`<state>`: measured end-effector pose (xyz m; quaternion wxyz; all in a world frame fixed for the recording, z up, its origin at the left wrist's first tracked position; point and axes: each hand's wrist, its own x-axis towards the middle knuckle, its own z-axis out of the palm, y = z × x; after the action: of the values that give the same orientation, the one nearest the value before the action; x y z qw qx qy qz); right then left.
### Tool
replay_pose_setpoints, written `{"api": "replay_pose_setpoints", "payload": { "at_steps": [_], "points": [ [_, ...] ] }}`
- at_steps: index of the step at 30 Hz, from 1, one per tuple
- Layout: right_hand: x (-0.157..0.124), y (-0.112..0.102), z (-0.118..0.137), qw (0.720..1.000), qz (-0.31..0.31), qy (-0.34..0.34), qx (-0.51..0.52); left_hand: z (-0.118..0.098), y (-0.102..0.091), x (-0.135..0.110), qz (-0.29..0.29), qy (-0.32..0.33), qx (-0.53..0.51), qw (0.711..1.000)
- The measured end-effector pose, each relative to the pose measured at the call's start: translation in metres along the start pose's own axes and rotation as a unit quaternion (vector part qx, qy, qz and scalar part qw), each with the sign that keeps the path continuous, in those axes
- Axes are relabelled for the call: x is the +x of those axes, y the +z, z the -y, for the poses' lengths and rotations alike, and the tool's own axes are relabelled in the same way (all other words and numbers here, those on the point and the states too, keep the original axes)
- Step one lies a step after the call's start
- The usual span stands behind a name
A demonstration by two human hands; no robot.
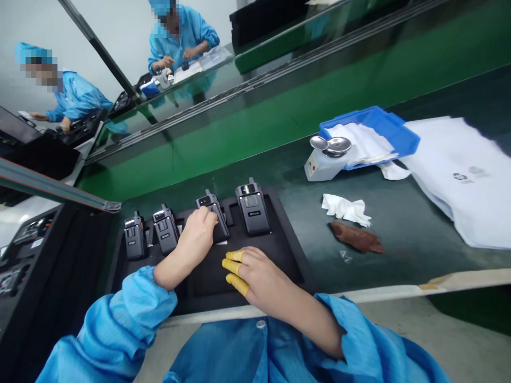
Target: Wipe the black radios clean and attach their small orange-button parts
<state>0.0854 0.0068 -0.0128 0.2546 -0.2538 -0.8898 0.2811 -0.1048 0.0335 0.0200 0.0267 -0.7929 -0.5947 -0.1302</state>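
A black foam tray [285, 229] lies on the green table with a row of handheld radios, each with a stubby antenna. My left hand [195, 236] is closed on one handheld radio [221, 226], its fingers over the upper part. To the right stands another radio [253, 210] marked "Riton". Two more, a radio [166, 234] and a radio [134, 239] at the far left, sit beyond my left wrist. Yellow finger covers are on several fingers of my right hand [255, 271], which is stretched out over the tray's front part, holding nothing visible.
Right of the tray lie a crumpled white tissue [346, 209] and a brown cloth [356, 237]. Behind them are a blue bin [403, 139], a small white device [321, 166] with a metal dish, and white bags [459, 175]. Two co-workers in blue sit across the green divider [287, 114].
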Motion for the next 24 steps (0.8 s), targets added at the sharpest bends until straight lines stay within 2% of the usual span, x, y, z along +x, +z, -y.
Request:
{"api": "replay_pose_setpoints", "payload": {
  "at_steps": [6, 12, 16, 18, 20, 22, 24],
  "points": [
    [0.000, -0.001, 0.001, 1.000, -0.008, -0.001, -0.004, 0.000, -0.004, -0.002, -0.022, -0.033, -0.076, 0.996],
    [0.001, -0.003, 0.001, 1.000, -0.001, 0.001, -0.025, 0.007, -0.013, -0.009, -0.043, -0.114, -0.133, 0.984],
    [0.001, -0.003, 0.005, 0.999, 0.004, 0.009, -0.045, 0.007, -0.025, -0.015, -0.051, -0.152, -0.176, 0.971],
    [0.000, -0.006, 0.006, 0.998, -0.004, -0.012, -0.058, 0.002, -0.034, -0.015, -0.055, -0.157, -0.201, 0.965],
    [-0.004, -0.015, 0.005, 0.995, -0.035, -0.049, -0.077, -0.007, -0.043, -0.012, -0.053, -0.195, -0.229, 0.952],
    [-0.014, -0.032, 0.000, 0.988, -0.095, -0.077, -0.097, -0.018, -0.051, -0.008, -0.042, -0.219, -0.250, 0.942],
    [-0.030, -0.056, -0.011, 0.978, -0.165, -0.056, -0.116, -0.033, -0.055, -0.003, -0.032, -0.207, -0.265, 0.941]
  ]
}}
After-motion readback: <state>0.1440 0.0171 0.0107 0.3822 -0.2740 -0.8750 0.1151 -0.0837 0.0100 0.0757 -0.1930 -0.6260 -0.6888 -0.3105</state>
